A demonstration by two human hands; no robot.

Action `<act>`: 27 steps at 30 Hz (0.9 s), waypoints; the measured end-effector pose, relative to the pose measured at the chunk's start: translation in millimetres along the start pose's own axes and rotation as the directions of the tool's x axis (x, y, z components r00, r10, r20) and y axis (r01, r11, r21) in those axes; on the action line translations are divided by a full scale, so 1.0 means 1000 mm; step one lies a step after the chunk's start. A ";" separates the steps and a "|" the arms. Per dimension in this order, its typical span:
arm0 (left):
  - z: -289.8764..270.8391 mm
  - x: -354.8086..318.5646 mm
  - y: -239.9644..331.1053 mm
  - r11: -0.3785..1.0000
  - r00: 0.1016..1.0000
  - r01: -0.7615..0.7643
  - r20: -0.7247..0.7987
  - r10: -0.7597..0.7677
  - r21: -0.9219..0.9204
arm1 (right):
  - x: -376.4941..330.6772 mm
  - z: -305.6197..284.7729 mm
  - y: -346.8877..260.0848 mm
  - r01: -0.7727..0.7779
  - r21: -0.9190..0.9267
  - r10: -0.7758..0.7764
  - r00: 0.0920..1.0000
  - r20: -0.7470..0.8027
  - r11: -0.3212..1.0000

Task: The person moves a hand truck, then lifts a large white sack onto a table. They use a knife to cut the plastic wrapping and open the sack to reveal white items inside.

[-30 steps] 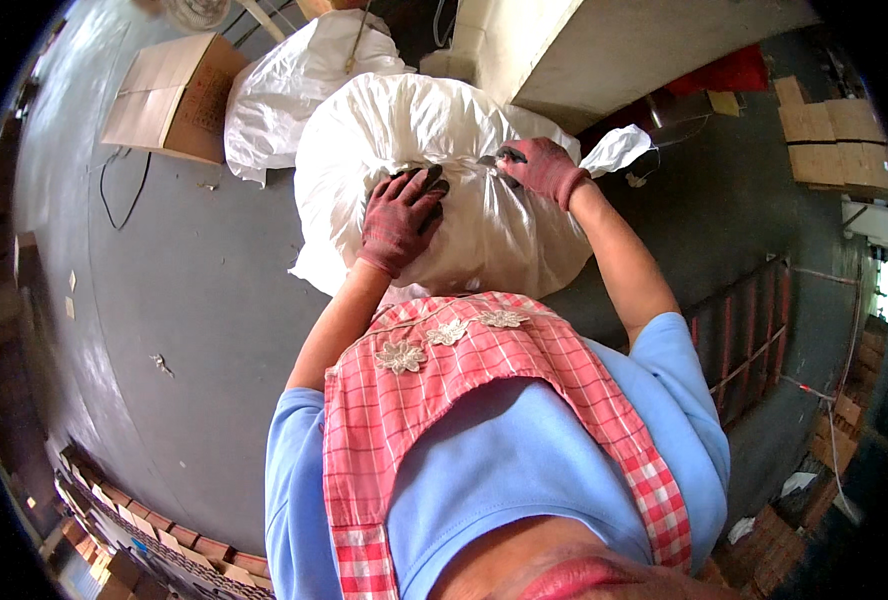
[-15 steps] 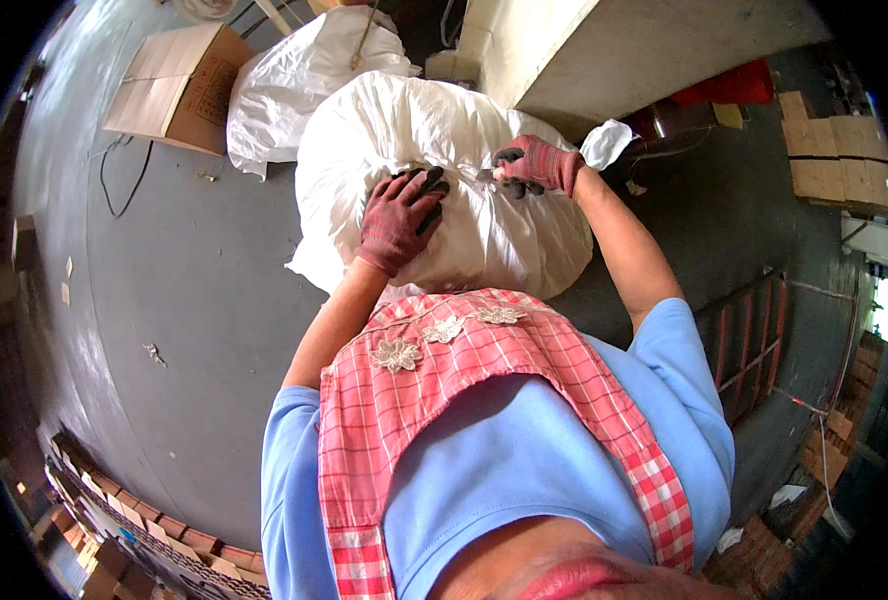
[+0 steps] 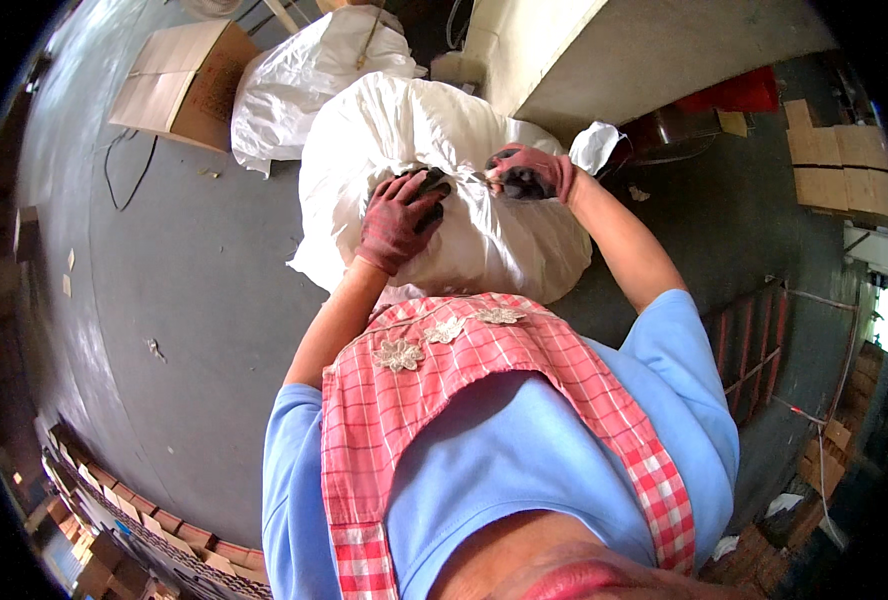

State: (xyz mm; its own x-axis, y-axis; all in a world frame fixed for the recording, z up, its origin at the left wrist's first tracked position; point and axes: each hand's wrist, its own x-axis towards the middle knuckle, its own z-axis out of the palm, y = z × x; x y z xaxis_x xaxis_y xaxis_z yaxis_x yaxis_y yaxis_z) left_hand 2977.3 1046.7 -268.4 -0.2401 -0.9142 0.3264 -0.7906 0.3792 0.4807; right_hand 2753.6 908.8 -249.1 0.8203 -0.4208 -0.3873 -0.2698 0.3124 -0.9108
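Observation:
A large, stuffed white sack (image 3: 524,240) stands in front of me, its top gathered into a creased ridge across the middle. Both my hands wear red gloves with black fingertips. My left hand (image 3: 401,222) lies on the near left part of the sack, its fingers bent and pinching the gathered cloth. At the right end of that ridge is my right hand (image 3: 532,174), closed in a fist. Something small and thin sticks out of its fingers toward the ridge; its kind is too small to make out.
A second white sack (image 3: 309,85) and a cardboard box (image 3: 184,80) stand at the far left. A pale block-like structure (image 3: 604,60) rises just beyond my right hand. Stacked cartons (image 3: 844,165) and a red metal frame (image 3: 754,350) stand to the right.
My right hand has shifted slightly toward the left and turned, its fingers now curled more toward me. The left hand stays in place on the sack.

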 end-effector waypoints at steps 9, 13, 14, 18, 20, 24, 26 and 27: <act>0.001 0.003 -0.002 0.999 1.000 -0.007 -0.004 0.007 -0.032 | 0.023 -0.007 -0.011 0.492 -0.693 -0.201 0.864 0.461 0.527; 0.006 -0.004 -0.002 0.989 0.984 0.025 -0.173 -0.051 -0.149 | 0.026 0.010 -0.002 -0.188 -0.187 0.198 0.979 0.036 0.964; 0.002 0.000 -0.002 0.985 0.982 0.027 -0.178 -0.058 -0.171 | 0.020 0.007 -0.010 -0.227 -0.062 0.231 0.971 0.065 0.972; -0.002 0.001 -0.002 0.973 0.983 0.035 -0.168 -0.075 -0.227 | 0.003 -0.003 -0.028 -0.268 -0.065 0.271 0.961 0.047 0.961; 0.001 0.006 -0.007 0.977 0.987 0.007 -0.157 -0.042 -0.214 | -0.008 -0.001 -0.032 -0.189 -0.156 0.194 0.981 0.017 0.970; 0.010 0.008 -0.012 0.984 0.984 0.031 -0.166 -0.061 -0.176 | -0.065 0.017 -0.044 0.059 0.152 -0.075 0.992 0.100 0.987; 0.015 0.007 -0.016 0.987 0.985 0.036 -0.160 -0.062 -0.158 | -0.067 -0.022 -0.006 0.296 0.437 -0.288 0.954 -0.084 0.850; 0.009 0.013 -0.017 0.987 0.984 0.023 -0.171 -0.051 -0.160 | -0.066 -0.040 -0.027 0.215 0.589 -0.244 0.969 -0.031 0.779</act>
State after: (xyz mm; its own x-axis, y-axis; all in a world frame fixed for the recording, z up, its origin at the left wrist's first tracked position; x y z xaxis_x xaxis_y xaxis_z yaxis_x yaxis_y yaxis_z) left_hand 2982.4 1026.7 -279.7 -0.0998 -0.8943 0.4362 -0.6955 0.3762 0.6122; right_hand 2686.0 893.9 -204.6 0.8453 -0.5106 -0.1573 0.2633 0.6543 -0.7089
